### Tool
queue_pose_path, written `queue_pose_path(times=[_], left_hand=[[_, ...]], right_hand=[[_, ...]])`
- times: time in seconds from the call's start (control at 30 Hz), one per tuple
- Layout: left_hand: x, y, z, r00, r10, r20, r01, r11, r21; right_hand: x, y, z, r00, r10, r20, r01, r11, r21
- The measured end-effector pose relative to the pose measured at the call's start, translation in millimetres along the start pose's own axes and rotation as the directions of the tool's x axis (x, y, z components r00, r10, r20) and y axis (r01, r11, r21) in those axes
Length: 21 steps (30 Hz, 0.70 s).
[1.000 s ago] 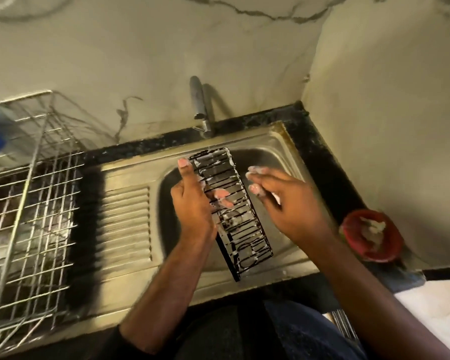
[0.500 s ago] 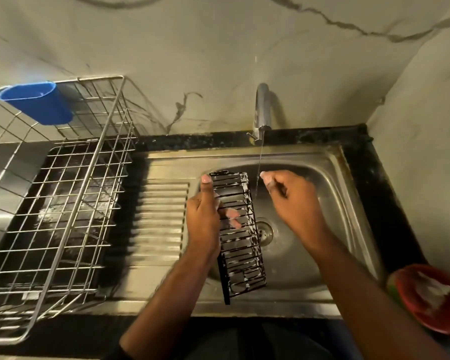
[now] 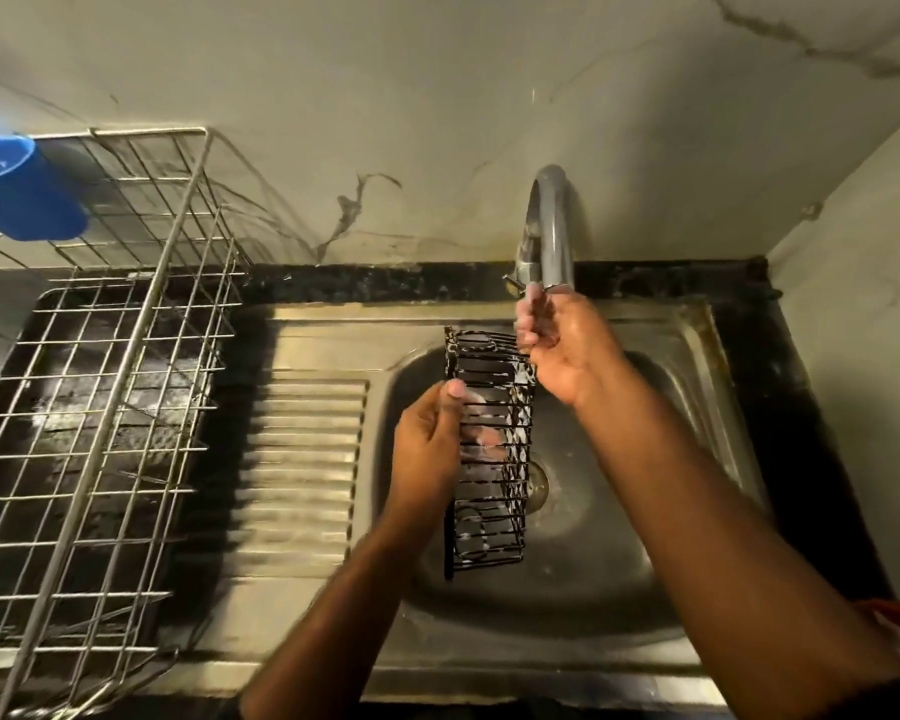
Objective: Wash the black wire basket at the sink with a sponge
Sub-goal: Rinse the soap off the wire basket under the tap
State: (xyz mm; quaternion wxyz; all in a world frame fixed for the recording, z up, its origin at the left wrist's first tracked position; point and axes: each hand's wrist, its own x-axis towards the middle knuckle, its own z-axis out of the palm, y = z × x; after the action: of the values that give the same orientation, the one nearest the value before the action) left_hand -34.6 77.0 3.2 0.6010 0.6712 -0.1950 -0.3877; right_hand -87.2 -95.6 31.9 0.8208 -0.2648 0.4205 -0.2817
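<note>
Dim, warm yellowish light from above. Glare on ribbed steel drainboard (image 3: pixel 302 459) left of grip; dark shadow band beside silver wire dish rack (image 3: pixel 126 407) farther left. Motion blur on right hand (image 3: pixel 562 345) at curved grey tap (image 3: pixel 552 226). Wide-angle bending at edges; overall soft, grainy.

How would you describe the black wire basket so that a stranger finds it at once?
Start at the steel sink under the curved grey tap. Over its bowl, the left hand holds a narrow black wire basket flecked with white foam. The silver wire rack is far larger.
</note>
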Motion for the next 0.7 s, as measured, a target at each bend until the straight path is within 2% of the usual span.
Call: queue_pose_path(times=[0.13,0.23,0.3,0.43,0.6,0.7], left_hand=[[18,-6,0,0.999,-0.023,-0.027,0.024,1.000,0.014],[24,-13,4,0.998,-0.044,-0.033,0.045,0.999,0.019],[25,-19,8,0.998,-0.059,-0.025,0.059,0.998,0.011],[31,-24,13,0.998,-0.067,0.005,0.067,0.998,0.011],[31,-27,23,0.994,-0.078,0.080,0.073,0.995,0.061],[26,-23,26,0.990,-0.079,0.115,0.070,0.994,0.083]], right_hand=[[13,-4,1,0.994,0.095,0.048,-0.093,0.995,-0.044],[11,-6,4,0.985,0.173,0.028,-0.168,0.976,-0.137],[8,-7,3,0.977,0.213,0.020,-0.209,0.970,-0.126],[-1,-12,3,0.978,0.197,0.069,-0.193,0.979,-0.062],[-10,-13,-6,0.983,0.164,0.083,-0.140,0.961,-0.241],[-13,-13,-12,0.991,0.123,0.042,-0.109,0.963,-0.246]])
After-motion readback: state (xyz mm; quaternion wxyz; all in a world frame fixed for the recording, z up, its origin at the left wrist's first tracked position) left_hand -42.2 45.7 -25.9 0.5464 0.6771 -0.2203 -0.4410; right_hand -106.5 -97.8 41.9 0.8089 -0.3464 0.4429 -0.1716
